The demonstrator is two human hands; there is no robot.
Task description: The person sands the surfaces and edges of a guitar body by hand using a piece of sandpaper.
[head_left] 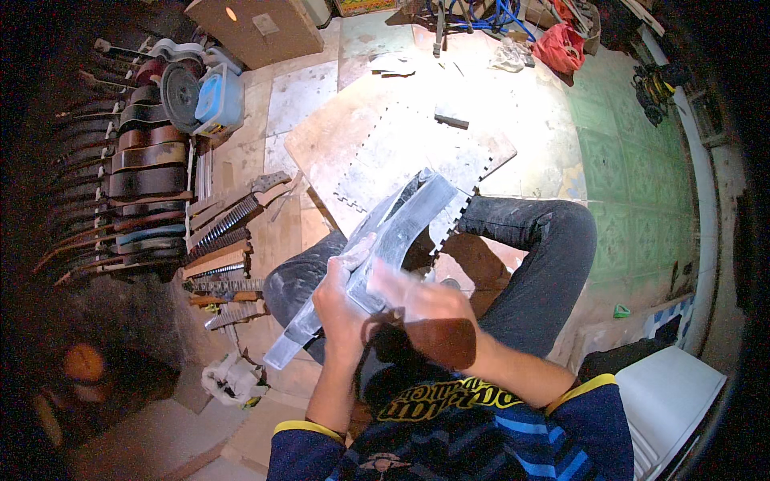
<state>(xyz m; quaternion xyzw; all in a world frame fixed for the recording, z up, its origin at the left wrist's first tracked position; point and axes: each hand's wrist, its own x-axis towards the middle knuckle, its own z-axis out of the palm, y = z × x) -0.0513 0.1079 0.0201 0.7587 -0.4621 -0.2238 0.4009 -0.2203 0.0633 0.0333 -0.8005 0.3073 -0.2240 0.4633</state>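
Nearest, the person's right hand [425, 301] is blurred over the near part of a long, grey, dust-whitened, guitar-shaped piece with a curved side [421, 208]; whether its fingers hold anything, or how tightly they curl, cannot be told. The left hand [338, 280] clasps the piece around its middle, thumb and fingers gripping its edge. The piece slants across the lap between knees in dark, dust-marked trousers [561, 232], its narrow flat end toward the lower left and its broader end pointing away, over the floor.

The pale dust and the blur suggest rubbing by hand. Done well, this likely calls for a firm left grip, set clear of the right hand's path, with the thigh as a prop so that the narrow end does not swing. Even, light pressure that follows the curve should suit the side better than bearing down in one spot, which could leave a hollow; edges probably want the gentlest touch.

Beyond, a pale, flat board with a black toothed border [311, 152] lies on the floor under strong light. Tilting the worked face toward that glare should help scratches show. Farther along the board sits a small, dark grey, rectangular block [451, 122], apart from both hands.
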